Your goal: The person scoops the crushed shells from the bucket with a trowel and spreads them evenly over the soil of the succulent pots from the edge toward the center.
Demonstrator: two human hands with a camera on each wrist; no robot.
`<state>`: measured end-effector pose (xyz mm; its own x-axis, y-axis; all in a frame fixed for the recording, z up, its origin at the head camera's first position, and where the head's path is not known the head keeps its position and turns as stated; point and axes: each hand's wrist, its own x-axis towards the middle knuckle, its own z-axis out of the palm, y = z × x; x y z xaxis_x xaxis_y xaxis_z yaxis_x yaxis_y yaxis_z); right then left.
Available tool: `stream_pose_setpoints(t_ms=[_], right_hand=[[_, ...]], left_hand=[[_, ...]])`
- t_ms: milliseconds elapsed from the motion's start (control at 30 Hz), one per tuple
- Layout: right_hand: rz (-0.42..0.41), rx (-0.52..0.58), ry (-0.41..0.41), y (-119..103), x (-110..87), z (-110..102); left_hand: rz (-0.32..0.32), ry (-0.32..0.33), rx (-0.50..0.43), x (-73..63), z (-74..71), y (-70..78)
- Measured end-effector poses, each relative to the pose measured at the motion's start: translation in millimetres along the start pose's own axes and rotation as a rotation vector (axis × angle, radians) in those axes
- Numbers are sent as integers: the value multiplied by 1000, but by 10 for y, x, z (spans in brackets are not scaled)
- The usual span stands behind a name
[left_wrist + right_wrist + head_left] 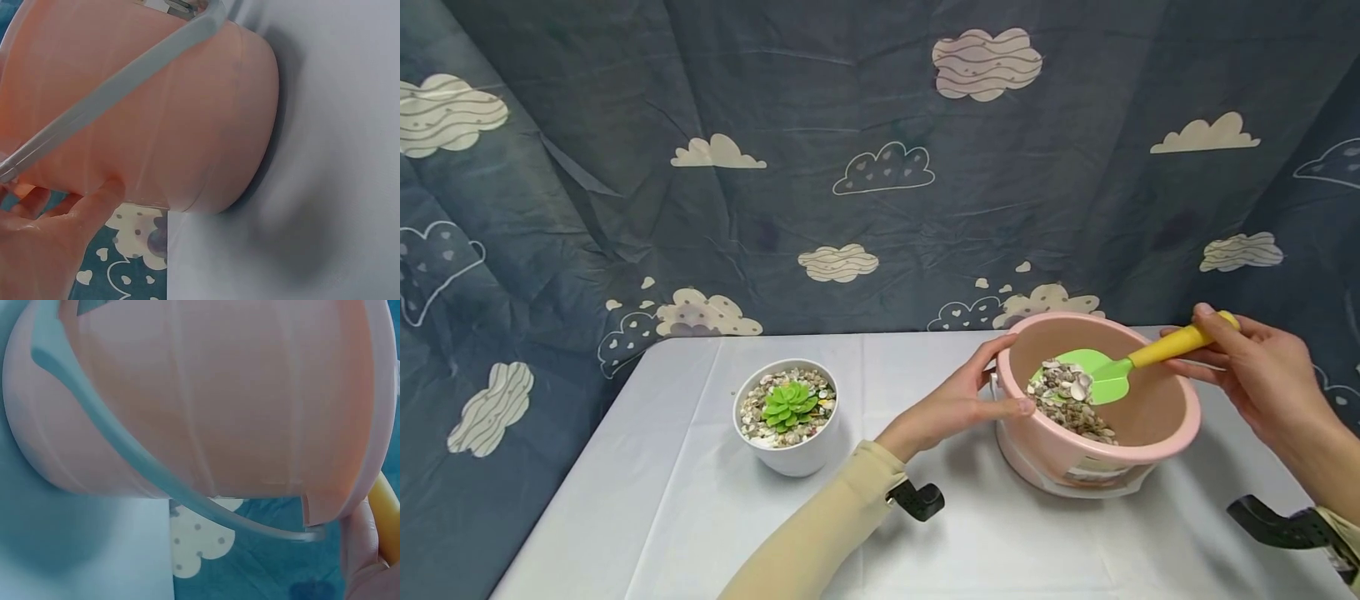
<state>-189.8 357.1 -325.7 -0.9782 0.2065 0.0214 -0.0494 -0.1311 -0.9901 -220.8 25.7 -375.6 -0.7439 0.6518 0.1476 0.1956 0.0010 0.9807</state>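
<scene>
A pink bucket [1097,454] stands at the right of the table with small shells and gravel [1078,418] inside. My left hand [958,402] holds its left rim, thumb on the near side and fingers farther back; in the left wrist view the hand [53,234] lies against the bucket wall [162,119]. My right hand [1262,367] grips the yellow handle [1183,344] of a toy shovel whose green blade [1108,382] reaches down into the bucket, with shells heaped at its tip. In the right wrist view the right fingers [361,540] are right at the rim.
A white pot [797,458] with a green succulent [790,405] set among shells stands on the left half of the white-covered table [700,525]. The bucket's pale handle [134,453] hangs down along its side. A dark cloud-patterned cloth [790,83] hangs behind the table.
</scene>
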Motion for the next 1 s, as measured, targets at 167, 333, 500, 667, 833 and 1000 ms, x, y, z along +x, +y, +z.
stream_pose_setpoints(t_ms=[167,333,500,667,833,1000], right_hand=[[7,80,25,-1,-39,-10],[-15,128,40,0,-75,-11],[-25,188,70,-19,-94,24],[-40,257,74,-38,-128,57],[-75,324,64,-55,-170,95],[-105,352,53,-56,-216,173]], left_hand=[[-19,8,4,-6,7,7],[-51,34,11,-26,20,-7],[-54,28,104,-46,-1,31],[-17,4,188,-78,-38,70],[10,12,298,-172,-100,108],[-13,61,374,-327,-171,160]])
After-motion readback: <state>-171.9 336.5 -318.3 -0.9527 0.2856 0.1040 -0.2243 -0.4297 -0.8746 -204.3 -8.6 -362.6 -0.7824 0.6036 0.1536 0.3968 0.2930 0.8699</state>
